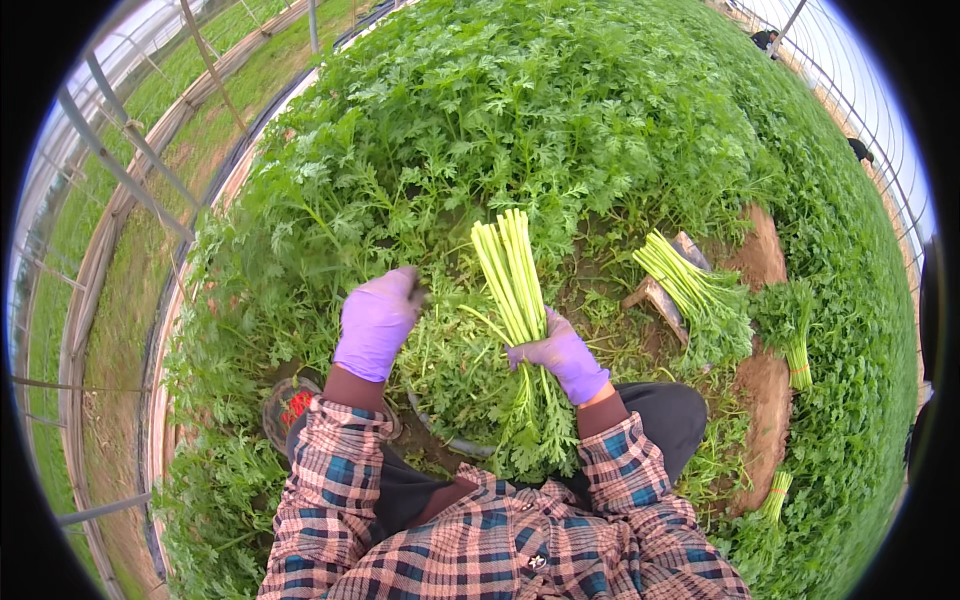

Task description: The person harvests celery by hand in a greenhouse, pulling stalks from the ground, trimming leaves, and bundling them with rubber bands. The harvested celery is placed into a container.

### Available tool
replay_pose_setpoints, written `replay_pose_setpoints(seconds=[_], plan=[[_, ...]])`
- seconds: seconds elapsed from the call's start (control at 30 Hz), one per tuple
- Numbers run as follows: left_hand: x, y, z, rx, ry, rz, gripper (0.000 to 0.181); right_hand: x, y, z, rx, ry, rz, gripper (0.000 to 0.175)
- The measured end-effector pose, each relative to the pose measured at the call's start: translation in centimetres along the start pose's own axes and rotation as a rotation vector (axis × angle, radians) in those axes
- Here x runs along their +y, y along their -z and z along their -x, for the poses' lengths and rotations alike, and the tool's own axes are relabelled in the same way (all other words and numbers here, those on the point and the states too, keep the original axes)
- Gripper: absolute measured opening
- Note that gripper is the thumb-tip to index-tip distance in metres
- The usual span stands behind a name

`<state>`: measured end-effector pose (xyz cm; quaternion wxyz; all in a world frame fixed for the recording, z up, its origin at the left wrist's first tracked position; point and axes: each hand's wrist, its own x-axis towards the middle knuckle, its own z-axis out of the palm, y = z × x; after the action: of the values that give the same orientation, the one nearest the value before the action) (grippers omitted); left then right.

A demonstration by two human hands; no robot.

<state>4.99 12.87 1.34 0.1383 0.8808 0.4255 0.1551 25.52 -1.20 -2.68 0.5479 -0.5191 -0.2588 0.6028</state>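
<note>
My right hand (pixel 559 356), in a purple glove, grips a bundle of leafy green stems (pixel 514 277) around its middle. The pale cut ends point away from me, and the leaves hang toward my lap. My left hand (pixel 379 322), gloved the same way, is raised left of the bundle and apart from it. Its fingers are curled together; the fingertips are blurred and dark, and nothing shows in them. Under the bundle, between my knees, lies a heap of loose leaves and stems (pixel 450 375) in a round container whose grey rim (pixel 469 448) partly shows.
A second bundle (pixel 675 277) rests on a small wooden stand (pixel 660 304) to the right. Banded bundles (pixel 799 364) lie beyond a bare soil strip (pixel 765 420). Red bands (pixel 298 405) sit in a bowl by my left knee. Dense leafy crop (pixel 525 112) stands ahead; metal poles (pixel 124 169) line the left.
</note>
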Motion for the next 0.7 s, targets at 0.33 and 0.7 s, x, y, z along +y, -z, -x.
replay_pose_setpoints(seconds=[0.33,0.7], plan=[[2.7,-7.3,1.7,-0.661,0.058,1.581,0.069,0.0,-2.7,0.8,-0.178,0.160,0.031,0.050],[5.4,-3.6,0.7,-0.429,0.081,1.741,0.037,-9.1,0.3,3.3,0.144,0.243,0.633,0.078]])
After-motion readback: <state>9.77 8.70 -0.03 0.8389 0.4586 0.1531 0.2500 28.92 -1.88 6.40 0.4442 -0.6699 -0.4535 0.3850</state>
